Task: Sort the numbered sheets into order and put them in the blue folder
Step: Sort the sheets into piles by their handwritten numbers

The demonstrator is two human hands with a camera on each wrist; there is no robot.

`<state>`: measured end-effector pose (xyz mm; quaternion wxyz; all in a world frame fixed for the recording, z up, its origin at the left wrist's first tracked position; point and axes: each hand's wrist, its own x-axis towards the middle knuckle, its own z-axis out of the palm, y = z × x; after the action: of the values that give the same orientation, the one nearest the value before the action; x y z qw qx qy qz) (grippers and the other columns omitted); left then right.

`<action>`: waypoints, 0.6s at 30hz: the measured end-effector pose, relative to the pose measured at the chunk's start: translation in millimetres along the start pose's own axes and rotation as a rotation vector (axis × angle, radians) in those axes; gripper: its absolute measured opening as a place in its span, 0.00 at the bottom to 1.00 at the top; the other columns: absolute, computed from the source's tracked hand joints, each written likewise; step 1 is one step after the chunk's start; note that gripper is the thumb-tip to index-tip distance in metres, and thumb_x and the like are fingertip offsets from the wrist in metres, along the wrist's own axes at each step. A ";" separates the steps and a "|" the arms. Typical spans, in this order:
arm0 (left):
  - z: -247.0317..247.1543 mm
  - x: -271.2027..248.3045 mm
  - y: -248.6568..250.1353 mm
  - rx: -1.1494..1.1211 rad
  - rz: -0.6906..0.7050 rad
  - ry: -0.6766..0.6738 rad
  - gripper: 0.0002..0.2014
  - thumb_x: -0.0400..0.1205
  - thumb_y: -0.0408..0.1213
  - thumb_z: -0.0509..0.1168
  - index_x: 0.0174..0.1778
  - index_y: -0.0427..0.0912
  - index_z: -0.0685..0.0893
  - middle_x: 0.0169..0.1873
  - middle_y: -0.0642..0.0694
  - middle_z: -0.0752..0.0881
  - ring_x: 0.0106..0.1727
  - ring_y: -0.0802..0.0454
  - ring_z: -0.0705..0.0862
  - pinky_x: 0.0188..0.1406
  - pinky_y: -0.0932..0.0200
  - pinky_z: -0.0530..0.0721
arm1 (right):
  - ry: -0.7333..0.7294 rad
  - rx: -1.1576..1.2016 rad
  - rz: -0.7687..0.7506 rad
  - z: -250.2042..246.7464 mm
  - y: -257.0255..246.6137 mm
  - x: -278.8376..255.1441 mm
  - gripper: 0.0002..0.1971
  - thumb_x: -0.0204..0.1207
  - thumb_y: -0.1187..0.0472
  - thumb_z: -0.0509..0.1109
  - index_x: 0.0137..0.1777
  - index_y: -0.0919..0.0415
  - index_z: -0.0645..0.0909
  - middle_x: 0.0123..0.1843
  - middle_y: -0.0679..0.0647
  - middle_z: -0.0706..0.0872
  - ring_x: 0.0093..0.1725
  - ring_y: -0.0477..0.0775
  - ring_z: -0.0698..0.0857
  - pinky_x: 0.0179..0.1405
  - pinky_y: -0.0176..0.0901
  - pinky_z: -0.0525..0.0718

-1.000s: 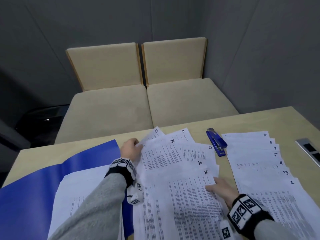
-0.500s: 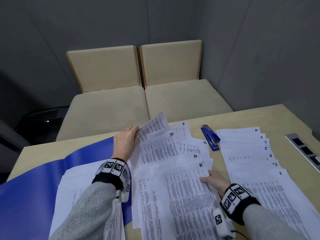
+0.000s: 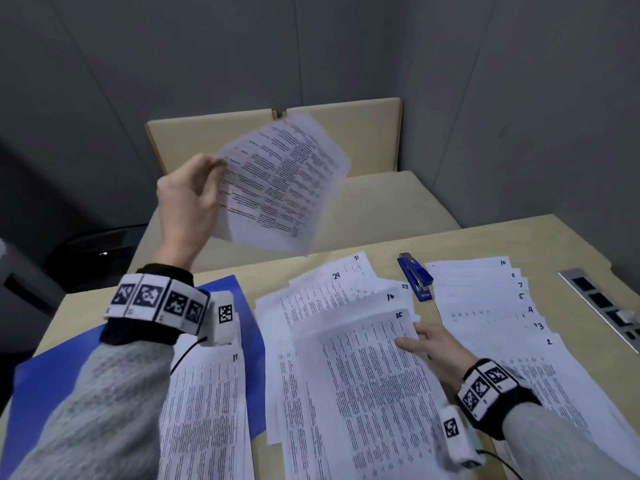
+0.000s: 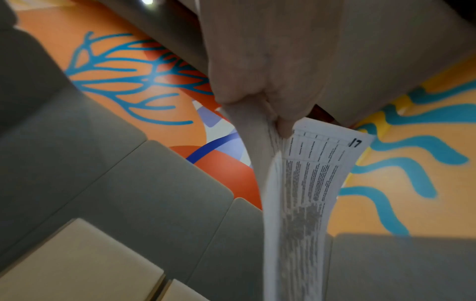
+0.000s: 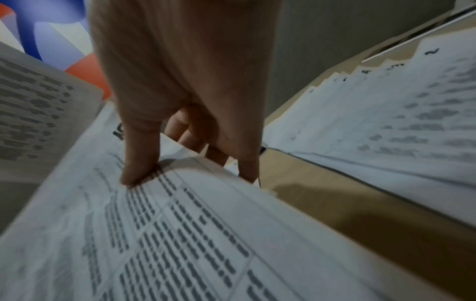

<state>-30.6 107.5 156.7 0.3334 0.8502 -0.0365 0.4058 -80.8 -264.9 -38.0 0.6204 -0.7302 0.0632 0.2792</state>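
My left hand (image 3: 194,199) is raised above the table's far edge and pinches sheet 17 (image 3: 277,181) by its corner; the number shows on sheet 17 (image 4: 322,163) in the left wrist view, under the left hand (image 4: 270,81). My right hand (image 3: 434,344) grips the right edge of sheet 15 (image 3: 363,393) on the middle pile, thumb on top; in the right wrist view the right hand (image 5: 190,126) has fingers under the edge of sheet 15 (image 5: 180,234). The open blue folder (image 3: 45,379) lies at the left with sheets (image 3: 204,410) on it.
A fanned row of low-numbered sheets (image 3: 485,299) lies at the right. A blue stapler (image 3: 415,277) stands between the two piles. A metal socket strip (image 3: 602,306) is set into the table at far right. Beige bench seats (image 3: 381,206) lie beyond the table.
My left hand has lifted sheet 17 from the back of the middle pile up into the air. My right hand has stayed on sheet 15's edge.
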 end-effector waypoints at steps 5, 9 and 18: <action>11.2 -9.0 -17.1 -0.167 -0.236 -0.327 0.08 0.83 0.35 0.66 0.41 0.34 0.85 0.33 0.43 0.85 0.29 0.66 0.76 0.33 0.68 0.73 | -0.057 -0.125 -0.124 -13.4 -42.4 -21.2 0.19 0.66 0.53 0.78 0.50 0.67 0.86 0.45 0.56 0.91 0.46 0.55 0.88 0.46 0.39 0.83; 32.7 -41.4 -19.4 -0.249 -0.445 -0.721 0.07 0.83 0.37 0.64 0.42 0.47 0.86 0.38 0.47 0.88 0.35 0.58 0.85 0.36 0.65 0.81 | 0.016 -0.138 -0.285 -14.6 -70.5 -21.5 0.16 0.66 0.53 0.77 0.47 0.65 0.88 0.52 0.60 0.85 0.52 0.58 0.83 0.61 0.50 0.80; 62.2 -91.8 -30.2 -0.359 -0.522 -0.997 0.16 0.82 0.48 0.66 0.47 0.36 0.88 0.34 0.46 0.84 0.34 0.54 0.80 0.37 0.57 0.77 | 0.002 -0.075 -0.162 21.7 -71.6 3.8 0.05 0.71 0.67 0.75 0.46 0.65 0.88 0.51 0.58 0.91 0.52 0.58 0.90 0.62 0.57 0.84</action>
<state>-40.4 74.7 47.0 0.5034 0.8495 -0.0465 -0.1506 -53.3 -227.6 20.9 0.6131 -0.7559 -0.0058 0.2295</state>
